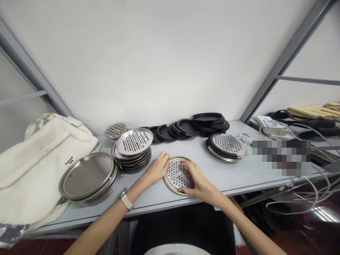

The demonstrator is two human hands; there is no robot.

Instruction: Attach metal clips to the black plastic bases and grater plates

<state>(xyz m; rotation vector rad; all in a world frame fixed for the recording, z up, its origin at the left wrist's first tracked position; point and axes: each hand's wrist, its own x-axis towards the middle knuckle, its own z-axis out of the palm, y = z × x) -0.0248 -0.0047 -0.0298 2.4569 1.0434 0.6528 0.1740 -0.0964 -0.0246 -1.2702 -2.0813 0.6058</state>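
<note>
A round metal grater disc [177, 174] with many small holes lies within a shallow round metal plate [170, 185] near the table's front edge. My left hand [158, 166] is closed at the plate's left rim, its fingertips on the edge. Arched over the disc's right side, my right hand [199, 182] grips it between thumb and fingers. To the left stand a stack of slotted grater discs [136, 141] and a stack of smooth round plates [89, 175]. On the right, a grater disc in a black ring [230, 145] tops a small pile.
Black round holders [186, 127] lie along the wall. Behind the left stack is a pile of coarse grater discs [116, 130]. A cream cloth bag [47, 156] covers the table's left end. Small metal rings [243, 136], white cables [316, 191] and a blurred patch are at the right.
</note>
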